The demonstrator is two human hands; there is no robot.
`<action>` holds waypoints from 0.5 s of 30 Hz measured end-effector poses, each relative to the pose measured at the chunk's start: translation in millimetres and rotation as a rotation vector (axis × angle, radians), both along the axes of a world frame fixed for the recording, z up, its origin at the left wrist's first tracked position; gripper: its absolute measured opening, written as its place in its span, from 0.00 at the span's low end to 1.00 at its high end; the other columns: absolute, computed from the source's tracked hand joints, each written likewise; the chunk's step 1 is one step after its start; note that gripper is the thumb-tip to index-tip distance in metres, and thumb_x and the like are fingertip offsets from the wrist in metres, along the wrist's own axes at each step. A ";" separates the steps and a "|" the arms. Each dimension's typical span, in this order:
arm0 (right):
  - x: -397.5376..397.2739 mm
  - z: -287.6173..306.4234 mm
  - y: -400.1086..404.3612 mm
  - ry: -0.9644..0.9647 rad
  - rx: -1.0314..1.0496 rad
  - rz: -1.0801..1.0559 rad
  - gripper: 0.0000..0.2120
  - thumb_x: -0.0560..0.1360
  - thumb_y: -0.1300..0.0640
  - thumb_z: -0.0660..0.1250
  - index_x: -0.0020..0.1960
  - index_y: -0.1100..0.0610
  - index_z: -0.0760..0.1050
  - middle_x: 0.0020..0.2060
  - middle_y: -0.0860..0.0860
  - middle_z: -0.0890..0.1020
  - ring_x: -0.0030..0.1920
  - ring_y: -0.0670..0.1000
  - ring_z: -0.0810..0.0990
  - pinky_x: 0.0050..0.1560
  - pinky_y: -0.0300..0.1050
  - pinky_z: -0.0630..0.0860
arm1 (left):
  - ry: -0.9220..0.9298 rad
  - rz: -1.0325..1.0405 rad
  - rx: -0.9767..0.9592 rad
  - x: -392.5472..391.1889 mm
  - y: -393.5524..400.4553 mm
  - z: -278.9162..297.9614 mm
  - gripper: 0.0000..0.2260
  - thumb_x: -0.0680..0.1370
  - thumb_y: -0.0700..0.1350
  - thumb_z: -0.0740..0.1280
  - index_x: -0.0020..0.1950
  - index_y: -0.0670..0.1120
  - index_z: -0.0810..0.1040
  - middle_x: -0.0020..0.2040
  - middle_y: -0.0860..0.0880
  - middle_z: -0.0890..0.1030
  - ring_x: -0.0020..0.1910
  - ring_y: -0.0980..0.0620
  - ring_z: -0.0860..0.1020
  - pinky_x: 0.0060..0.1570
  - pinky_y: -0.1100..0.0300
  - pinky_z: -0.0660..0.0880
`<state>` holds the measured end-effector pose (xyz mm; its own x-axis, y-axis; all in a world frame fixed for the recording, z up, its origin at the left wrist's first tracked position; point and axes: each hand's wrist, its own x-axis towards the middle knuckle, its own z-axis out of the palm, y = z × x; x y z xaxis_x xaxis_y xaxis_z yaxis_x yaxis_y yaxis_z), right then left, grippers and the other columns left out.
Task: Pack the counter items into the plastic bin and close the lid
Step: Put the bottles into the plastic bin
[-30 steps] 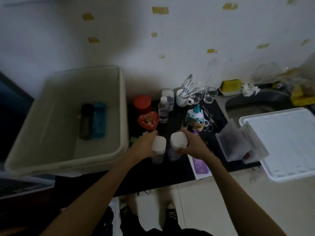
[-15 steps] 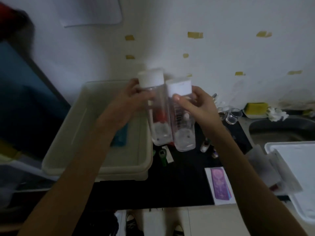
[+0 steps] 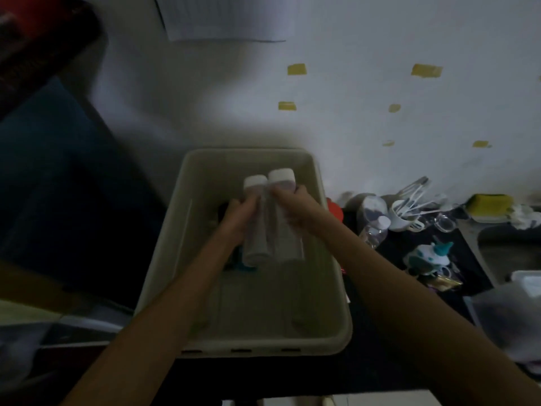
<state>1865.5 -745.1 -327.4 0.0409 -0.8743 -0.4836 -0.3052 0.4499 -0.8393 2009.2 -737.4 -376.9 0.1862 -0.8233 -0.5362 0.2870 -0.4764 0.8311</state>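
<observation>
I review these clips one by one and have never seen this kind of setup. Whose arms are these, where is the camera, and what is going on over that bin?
There is no machine here: a person wears a wide-angle camera on the head, looking forward and down, so the two bare arms are their own. The left hand grips one clear bottle with a white cap, and the right hand grips a second clear bottle. Both bottles are held side by side inside the open plastic bin, tilted with caps away from the person. Something dark and something teal already lie in the bin, mostly hidden. On the dark counter to the right stand a red-lidded jar, a small plastic bottle, a white cup of utensils and a yellow sponge.
</observation>
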 end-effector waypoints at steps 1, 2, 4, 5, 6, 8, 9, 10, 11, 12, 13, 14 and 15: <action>2.3 -13.7 -7.5 0.032 0.016 -0.002 0.48 0.67 0.34 0.70 0.75 0.60 0.57 0.65 0.59 0.72 0.58 0.59 0.79 0.46 0.52 0.81 | -0.055 -0.067 0.020 -0.6 -0.4 -8.3 0.32 0.75 0.56 0.70 0.71 0.36 0.68 0.67 0.36 0.74 0.60 0.39 0.78 0.57 0.49 0.77; 5.3 -22.4 -12.6 0.084 0.024 0.003 0.49 0.66 0.34 0.71 0.74 0.61 0.59 0.66 0.59 0.72 0.60 0.60 0.78 0.53 0.54 0.80 | -0.129 -0.126 0.054 -0.8 -2.0 -18.8 0.31 0.76 0.55 0.69 0.71 0.37 0.68 0.67 0.38 0.74 0.62 0.40 0.77 0.54 0.54 0.76; 11.8 -32.1 -19.0 0.230 0.007 0.076 0.34 0.74 0.40 0.68 0.69 0.62 0.67 0.60 0.58 0.76 0.60 0.58 0.78 0.59 0.52 0.78 | -0.307 -0.236 0.062 -3.2 -9.8 -35.1 0.31 0.76 0.55 0.69 0.72 0.39 0.66 0.67 0.41 0.74 0.64 0.41 0.75 0.55 0.57 0.74; 14.6 -36.4 -21.6 0.335 -0.022 0.127 0.24 0.78 0.45 0.66 0.64 0.62 0.71 0.56 0.58 0.77 0.59 0.57 0.77 0.58 0.49 0.76 | -0.354 -0.272 0.038 -3.6 -14.5 -40.4 0.33 0.75 0.57 0.70 0.72 0.40 0.66 0.67 0.40 0.74 0.65 0.41 0.75 0.58 0.54 0.75; 16.8 -40.3 -24.3 0.441 -0.047 0.176 0.17 0.80 0.50 0.63 0.62 0.62 0.72 0.54 0.57 0.77 0.58 0.56 0.77 0.57 0.46 0.74 | -0.409 -0.308 0.009 -4.7 -20.6 -45.9 0.34 0.73 0.58 0.71 0.72 0.40 0.67 0.67 0.40 0.74 0.65 0.41 0.75 0.60 0.50 0.76; 21.5 -46.8 -27.6 0.586 -0.122 0.235 0.14 0.82 0.55 0.60 0.62 0.62 0.71 0.56 0.58 0.76 0.61 0.56 0.75 0.60 0.47 0.70 | -0.494 -0.397 -0.027 -10.7 -30.2 -56.3 0.28 0.76 0.55 0.69 0.70 0.40 0.70 0.66 0.40 0.75 0.65 0.41 0.74 0.61 0.52 0.74; 22.3 -54.4 -29.3 0.621 -0.142 0.244 0.15 0.82 0.55 0.59 0.64 0.63 0.70 0.58 0.59 0.76 0.62 0.57 0.75 0.62 0.48 0.70 | -0.527 -0.414 -0.015 -14.7 -34.4 -60.4 0.23 0.79 0.52 0.66 0.68 0.40 0.72 0.66 0.40 0.75 0.65 0.41 0.74 0.59 0.56 0.72; 22.1 -61.7 -30.9 0.622 -0.145 0.230 0.15 0.82 0.55 0.58 0.64 0.64 0.70 0.59 0.60 0.76 0.63 0.58 0.75 0.63 0.49 0.70 | -0.558 -0.409 -0.005 -16.5 -38.3 -68.6 0.19 0.81 0.51 0.64 0.67 0.40 0.73 0.65 0.41 0.75 0.65 0.41 0.74 0.56 0.58 0.71; 22.4 -71.8 -34.2 0.614 -0.147 0.196 0.16 0.82 0.54 0.59 0.64 0.63 0.70 0.59 0.60 0.76 0.63 0.58 0.75 0.64 0.50 0.70 | -0.590 -0.404 0.020 -18.0 -39.7 -70.1 0.19 0.81 0.52 0.63 0.66 0.41 0.74 0.65 0.41 0.75 0.64 0.41 0.75 0.55 0.58 0.71; 22.7 -84.8 -39.1 0.596 -0.152 0.161 0.16 0.81 0.52 0.59 0.63 0.62 0.71 0.58 0.59 0.77 0.62 0.58 0.76 0.66 0.51 0.71 | -0.630 -0.401 0.026 -18.4 -43.0 -79.0 0.20 0.79 0.53 0.64 0.66 0.42 0.74 0.65 0.41 0.75 0.63 0.41 0.75 0.57 0.56 0.73; 21.0 -99.9 -43.7 0.579 -0.150 0.134 0.15 0.80 0.51 0.59 0.61 0.60 0.73 0.57 0.58 0.77 0.60 0.57 0.76 0.67 0.53 0.71 | -0.676 -0.406 0.029 -18.8 -42.4 -83.7 0.22 0.78 0.53 0.66 0.68 0.43 0.72 0.65 0.41 0.74 0.63 0.40 0.75 0.60 0.52 0.73; 19.4 -111.0 -46.6 0.567 -0.159 0.123 0.13 0.80 0.51 0.60 0.58 0.59 0.74 0.55 0.56 0.78 0.57 0.54 0.77 0.66 0.53 0.72 | -0.724 -0.401 0.018 -19.9 -42.1 -90.7 0.25 0.77 0.52 0.67 0.70 0.42 0.69 0.66 0.41 0.72 0.63 0.40 0.73 0.62 0.49 0.72; 18.5 -122.7 -48.8 0.542 -0.171 0.111 0.11 0.80 0.52 0.61 0.56 0.58 0.74 0.53 0.54 0.79 0.54 0.51 0.77 0.65 0.52 0.73 | -0.715 -0.381 0.031 -22.1 -38.9 -93.5 0.25 0.78 0.53 0.66 0.70 0.43 0.68 0.66 0.41 0.72 0.63 0.40 0.73 0.62 0.48 0.71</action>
<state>1884.0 -793.8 -450.1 -0.0773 -0.9464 -0.3137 -0.7494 0.2626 -0.6078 1987.1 -776.4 -470.4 0.2021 -0.8861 -0.4171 -0.4956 -0.4598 0.7368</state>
